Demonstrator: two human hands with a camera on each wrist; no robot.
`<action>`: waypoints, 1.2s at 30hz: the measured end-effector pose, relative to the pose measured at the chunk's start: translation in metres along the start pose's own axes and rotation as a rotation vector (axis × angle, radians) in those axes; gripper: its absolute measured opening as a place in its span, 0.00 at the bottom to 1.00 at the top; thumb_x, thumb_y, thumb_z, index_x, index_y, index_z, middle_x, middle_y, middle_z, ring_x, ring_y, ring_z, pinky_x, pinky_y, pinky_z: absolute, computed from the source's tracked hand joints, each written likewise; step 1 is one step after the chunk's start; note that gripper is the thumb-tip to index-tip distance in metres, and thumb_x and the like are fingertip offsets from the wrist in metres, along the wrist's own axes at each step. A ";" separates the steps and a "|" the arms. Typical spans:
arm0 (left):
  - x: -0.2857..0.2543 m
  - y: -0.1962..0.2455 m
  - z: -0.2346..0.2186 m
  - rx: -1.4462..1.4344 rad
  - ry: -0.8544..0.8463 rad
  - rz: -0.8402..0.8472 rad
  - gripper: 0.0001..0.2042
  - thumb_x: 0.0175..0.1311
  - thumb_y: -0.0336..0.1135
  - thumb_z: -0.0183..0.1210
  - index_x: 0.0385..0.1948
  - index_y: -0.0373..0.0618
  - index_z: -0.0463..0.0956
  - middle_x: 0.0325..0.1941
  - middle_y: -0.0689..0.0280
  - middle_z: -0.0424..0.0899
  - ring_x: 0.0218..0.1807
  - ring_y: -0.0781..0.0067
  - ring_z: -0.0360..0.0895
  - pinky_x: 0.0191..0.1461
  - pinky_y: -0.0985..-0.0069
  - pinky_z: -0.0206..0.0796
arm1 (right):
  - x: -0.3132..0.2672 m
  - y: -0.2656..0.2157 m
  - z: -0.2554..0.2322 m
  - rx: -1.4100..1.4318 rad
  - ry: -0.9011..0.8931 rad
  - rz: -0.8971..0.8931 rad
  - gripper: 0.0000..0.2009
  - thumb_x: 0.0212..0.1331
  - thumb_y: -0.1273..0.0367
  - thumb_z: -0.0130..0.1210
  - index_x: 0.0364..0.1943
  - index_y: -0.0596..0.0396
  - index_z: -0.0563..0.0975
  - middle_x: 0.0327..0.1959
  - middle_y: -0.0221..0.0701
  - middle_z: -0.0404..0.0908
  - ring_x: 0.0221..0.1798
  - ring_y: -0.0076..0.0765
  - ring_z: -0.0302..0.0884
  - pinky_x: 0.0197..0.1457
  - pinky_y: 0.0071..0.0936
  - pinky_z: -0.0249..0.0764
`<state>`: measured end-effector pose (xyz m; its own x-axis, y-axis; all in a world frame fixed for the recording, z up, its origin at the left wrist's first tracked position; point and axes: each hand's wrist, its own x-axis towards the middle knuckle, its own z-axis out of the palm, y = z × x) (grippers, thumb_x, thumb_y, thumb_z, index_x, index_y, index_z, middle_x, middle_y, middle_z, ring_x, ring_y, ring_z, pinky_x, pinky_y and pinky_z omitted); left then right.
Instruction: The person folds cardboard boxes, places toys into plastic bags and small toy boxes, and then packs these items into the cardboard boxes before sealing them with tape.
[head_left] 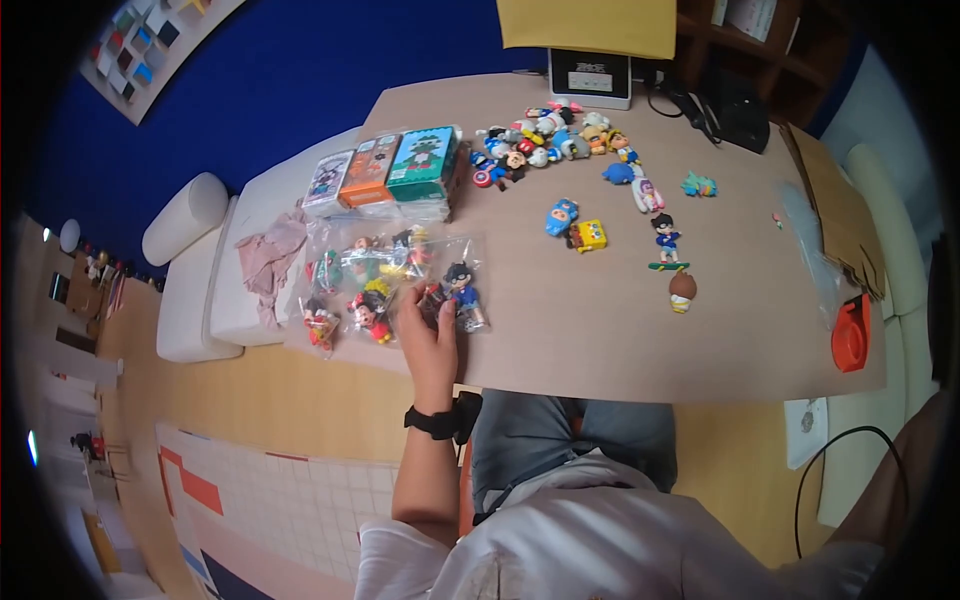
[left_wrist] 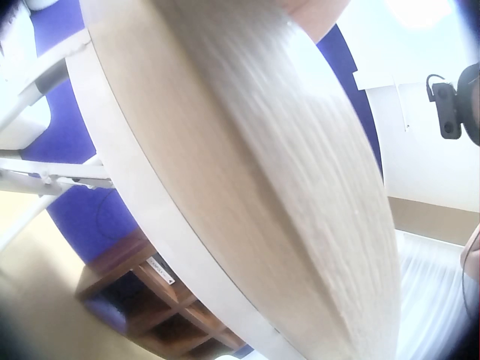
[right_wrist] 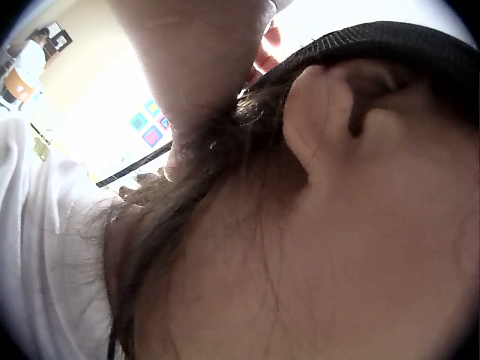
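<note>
Clear plastic packaging [head_left: 450,253] with toy figures inside lies at the table's [head_left: 570,330] near left, wrapped boxes [head_left: 370,172] right behind it, pink cloth [head_left: 272,258] to the left. Figure pile [head_left: 540,140] further back, scattered figures [head_left: 667,240] to the right, orange-red object [head_left: 851,335] near the right edge. Left hand [head_left: 432,335] reaches in over the near edge, hides part of the packaging, thumb apart from fingers; can't tell if it grips anything. Right hand [right_wrist: 202,67] raised beside the ear, against hair; grip can't be told.
</note>
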<state>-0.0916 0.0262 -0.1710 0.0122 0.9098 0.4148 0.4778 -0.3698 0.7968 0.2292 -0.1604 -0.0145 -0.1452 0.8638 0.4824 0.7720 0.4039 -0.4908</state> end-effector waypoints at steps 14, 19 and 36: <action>0.001 -0.001 0.001 -0.013 -0.004 0.004 0.21 0.60 0.36 0.56 0.52 0.35 0.64 0.51 0.51 0.71 0.54 0.54 0.66 0.58 0.65 0.56 | -0.007 -0.002 -0.013 -0.026 -0.044 0.035 0.09 0.56 0.64 0.46 0.33 0.55 0.71 0.35 0.34 0.72 0.37 0.35 0.71 0.40 0.32 0.66; 0.001 0.002 0.000 -0.006 -0.014 -0.007 0.21 0.60 0.36 0.56 0.52 0.36 0.64 0.51 0.52 0.71 0.53 0.54 0.66 0.58 0.65 0.56 | -0.011 -0.002 -0.019 -0.034 -0.058 0.052 0.09 0.56 0.64 0.46 0.33 0.54 0.71 0.34 0.34 0.72 0.37 0.35 0.70 0.40 0.32 0.66; 0.001 0.005 -0.001 0.023 -0.011 0.008 0.21 0.60 0.36 0.55 0.53 0.36 0.64 0.50 0.52 0.71 0.54 0.54 0.66 0.58 0.65 0.57 | -0.022 -0.006 -0.033 -0.054 -0.092 0.080 0.08 0.56 0.64 0.46 0.32 0.54 0.71 0.33 0.33 0.71 0.36 0.34 0.70 0.39 0.32 0.65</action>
<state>-0.0905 0.0254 -0.1664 0.0256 0.9087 0.4167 0.4979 -0.3730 0.7829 0.2480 -0.1915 0.0023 -0.1359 0.9176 0.3736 0.8151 0.3180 -0.4843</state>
